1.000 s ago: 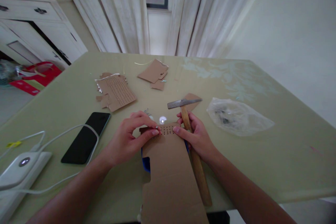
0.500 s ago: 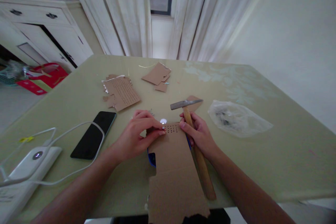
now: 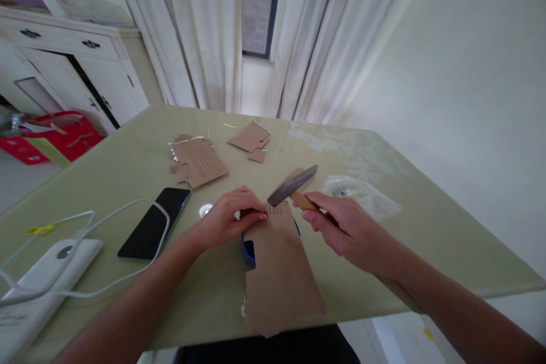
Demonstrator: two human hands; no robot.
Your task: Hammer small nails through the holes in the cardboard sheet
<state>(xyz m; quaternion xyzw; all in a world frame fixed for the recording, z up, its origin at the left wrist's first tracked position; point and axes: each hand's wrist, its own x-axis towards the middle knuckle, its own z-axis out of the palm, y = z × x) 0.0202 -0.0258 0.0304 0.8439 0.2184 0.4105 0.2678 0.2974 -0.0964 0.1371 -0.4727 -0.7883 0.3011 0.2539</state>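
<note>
Now the right hand (image 3: 345, 227), clamped on the hammer (image 3: 294, 186), has lifted it above the cardboard strip (image 3: 279, 261); the left hand (image 3: 230, 217) pinches probably a nail there, ready for striking.

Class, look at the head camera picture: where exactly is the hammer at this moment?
The hammer is raised in the right hand, right of centre, its metal head above the far, perforated end of the cardboard strip that the left hand pins to the table.

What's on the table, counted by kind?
Cardboard pieces or piles: 3 (punched strip, perforated pile, far scraps)
Hammer: 1
Phone: 1
Plastic bag: 1
White charger: 1
Total: 7
</note>
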